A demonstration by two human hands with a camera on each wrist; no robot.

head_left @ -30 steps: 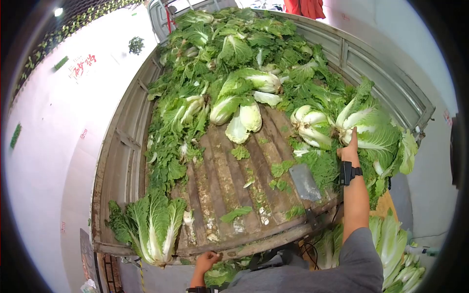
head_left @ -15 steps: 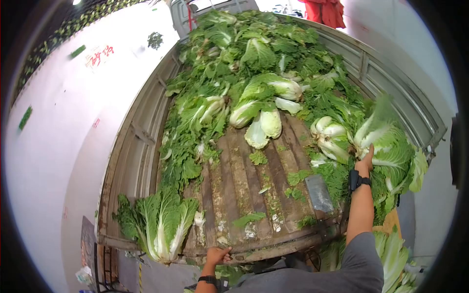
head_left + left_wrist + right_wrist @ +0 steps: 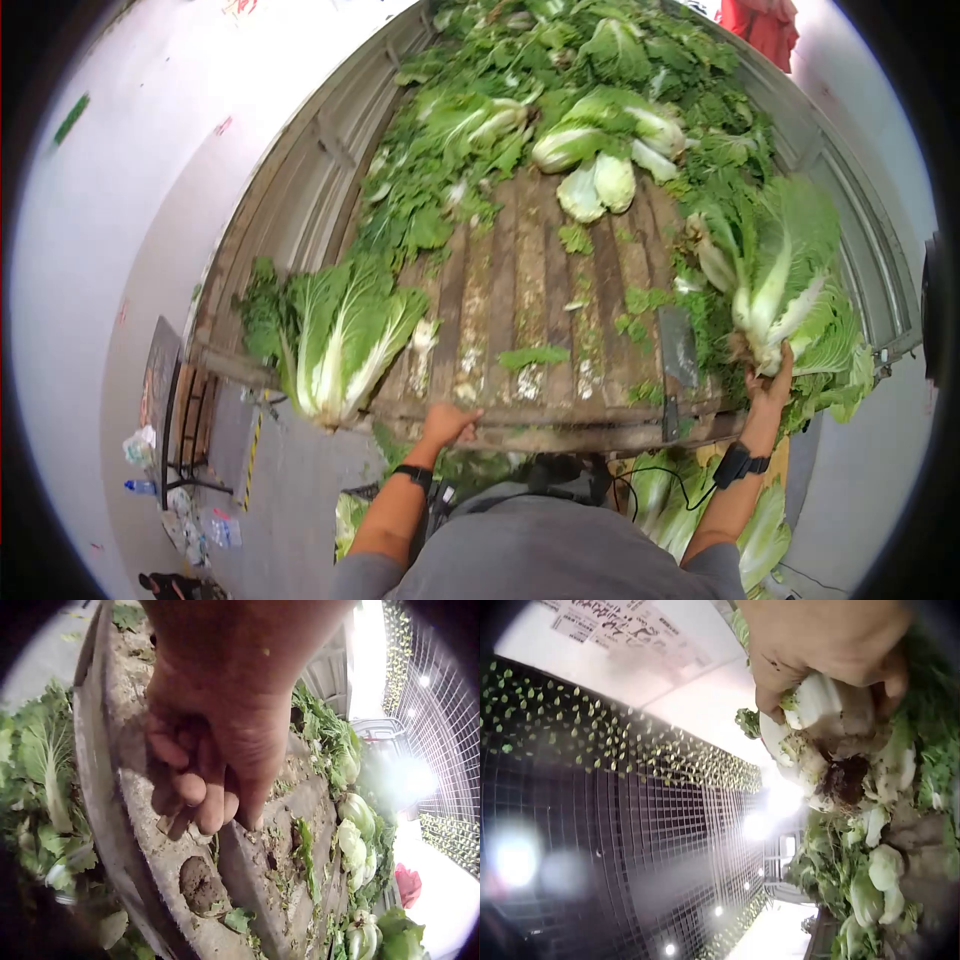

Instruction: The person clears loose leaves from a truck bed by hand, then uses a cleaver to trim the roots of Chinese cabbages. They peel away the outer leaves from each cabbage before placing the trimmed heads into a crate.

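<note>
My right hand (image 3: 770, 388) grips a large leafy cabbage (image 3: 768, 290) by its base at the truck bed's right front. Seen from the right wrist, the fingers of that hand (image 3: 832, 652) curl over the white stalks (image 3: 829, 705) beside the brown root end (image 3: 844, 780). My left hand (image 3: 450, 425) is over the wooden front edge (image 3: 560, 432), holding nothing. In the left wrist view that hand (image 3: 217, 742) hangs with loosely curled fingers above the dirty boards (image 3: 172, 859).
Another cabbage (image 3: 335, 345) lies at the bed's left front corner. A cleaver (image 3: 678, 348) lies near the front edge, left of my right hand. Cabbages (image 3: 600, 150) and loose leaves (image 3: 640, 60) cover the back. More cabbages (image 3: 765, 535) are below the edge at right.
My right hand has brought the large cabbage closer to the front edge, its base turned towards me. The head view has shifted down; my left hand stays at the front edge.
</note>
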